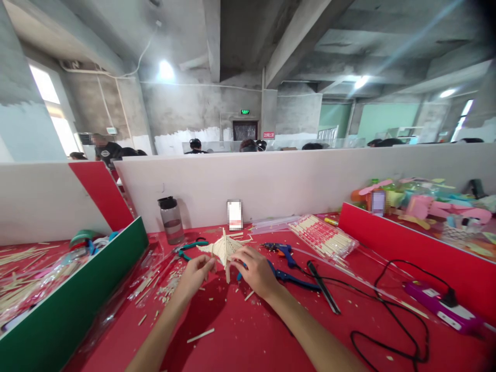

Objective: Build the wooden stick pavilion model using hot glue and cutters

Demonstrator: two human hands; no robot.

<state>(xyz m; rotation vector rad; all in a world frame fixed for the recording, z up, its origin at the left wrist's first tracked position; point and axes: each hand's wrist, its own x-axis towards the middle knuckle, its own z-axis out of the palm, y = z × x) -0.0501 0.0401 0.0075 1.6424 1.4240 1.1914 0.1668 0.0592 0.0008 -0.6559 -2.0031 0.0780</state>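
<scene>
The right hand [253,267] has its fingers bent against the right side of the stick model [222,250], but whether they pinch it cannot be told. The left hand [198,272] is curled just beside the model's left side, its thumb and forefinger close together; whether anything is between them is too small to tell. The model is between the two hands, above the red table [232,338], in front of the pale divider [271,181]. It is built of thin, pale wooden sticks laid in close rows, flaring to a point at the left, with a raised ridge in the middle and a narrow bundle pointing down toward the wearer. The right hand covers its right part, and its underside is hidden. Part of a blue-handled tool [298,282] is also behind that hand. Further out, teal-handled pliers [186,251] lie to the left, and a blue glue gun [285,254] and a black cutter [324,287] to the right. The upright white rectangle [234,216] behind the model is pixelated, and its content is unreadable.
</scene>
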